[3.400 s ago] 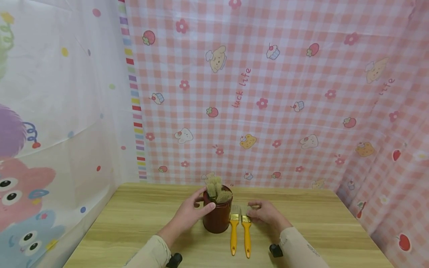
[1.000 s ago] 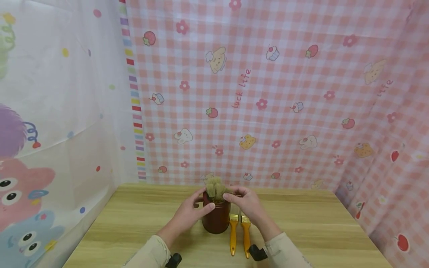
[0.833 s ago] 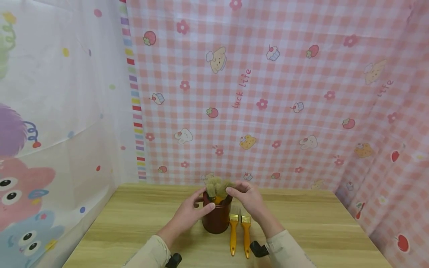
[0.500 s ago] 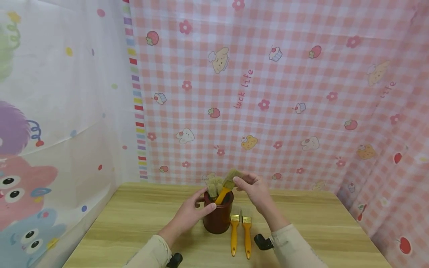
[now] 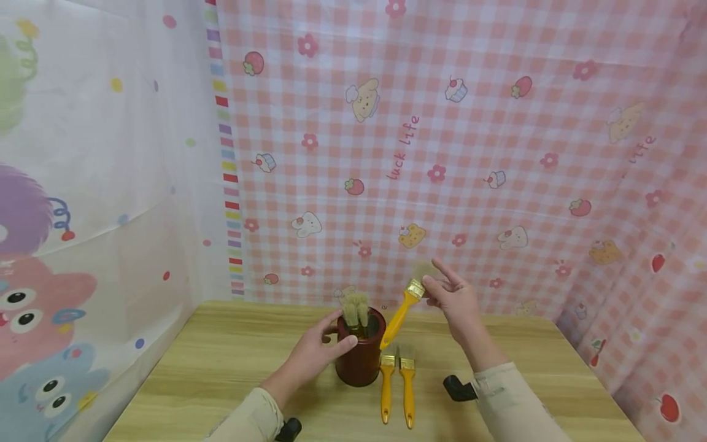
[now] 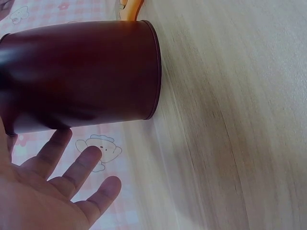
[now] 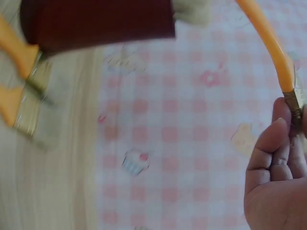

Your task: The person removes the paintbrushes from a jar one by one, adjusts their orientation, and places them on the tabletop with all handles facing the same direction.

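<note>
A dark red-brown cylindrical brush pot [image 5: 358,363] stands upright, with bristle ends of paintbrushes [image 5: 355,309] sticking out of its top. My left hand [image 5: 310,351] holds the pot near its rim, thumb at the front and index finger at the left. The other fingers [image 6: 79,170] spread beside its wall in the left wrist view. Up and right of the pot, my right hand [image 5: 455,301] pinches a paintbrush [image 5: 402,313] by its metal ferrule and bristles. Its yellow handle [image 7: 271,45] slants down toward the pot's right side, outside the opening.
Two more yellow-handled paintbrushes, a left one [image 5: 386,390] and a right one [image 5: 407,393], lie side by side on the wooden table [image 5: 221,368], just right of the pot. A pink checked curtain [image 5: 469,202] hangs behind the table.
My right hand has moved from beside the lying brushes to the pot, gripped a paintbrush there, and lifted it out, up and to the right. My left hand has stayed on the pot.
</note>
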